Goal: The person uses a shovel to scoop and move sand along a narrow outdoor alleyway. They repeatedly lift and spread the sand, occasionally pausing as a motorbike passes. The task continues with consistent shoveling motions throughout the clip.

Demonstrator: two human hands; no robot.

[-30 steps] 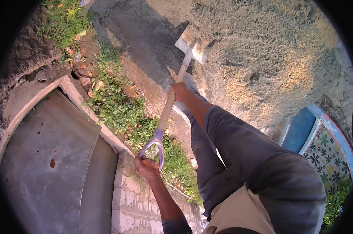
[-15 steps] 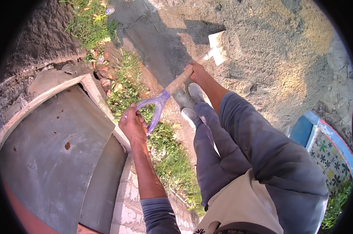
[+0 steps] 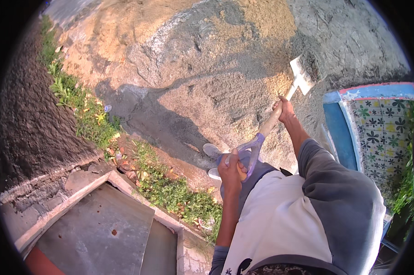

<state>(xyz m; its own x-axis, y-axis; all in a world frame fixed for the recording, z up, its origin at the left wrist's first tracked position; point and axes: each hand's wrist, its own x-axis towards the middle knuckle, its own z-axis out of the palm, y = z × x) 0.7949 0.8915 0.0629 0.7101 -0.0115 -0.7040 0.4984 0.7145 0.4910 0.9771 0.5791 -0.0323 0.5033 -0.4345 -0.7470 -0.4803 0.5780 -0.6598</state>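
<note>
A shovel with a pale wooden shaft and a worn purple D-shaped handle runs from near my waist out to the right. My left hand is closed around the grip of that handle. Farther along, my right hand wraps the shaft close to the blade. The whitish blade is at the far right, with dark grey sand or wet mix at its front edge; whether the blade carries any of it I cannot tell. Below the blade lies gritty grey and tan sand.
To the right stands a low blue-edged wall with flower-patterned tiles. A strip of grass runs along my left. At lower left is a concrete-rimmed structure covered by grey metal sheets. My shoes stand at the sand's edge.
My view and body have turned to the right. Both hands keep their grip, and the shovel has swung right, its blade now by the dark material near the tiled wall.
</note>
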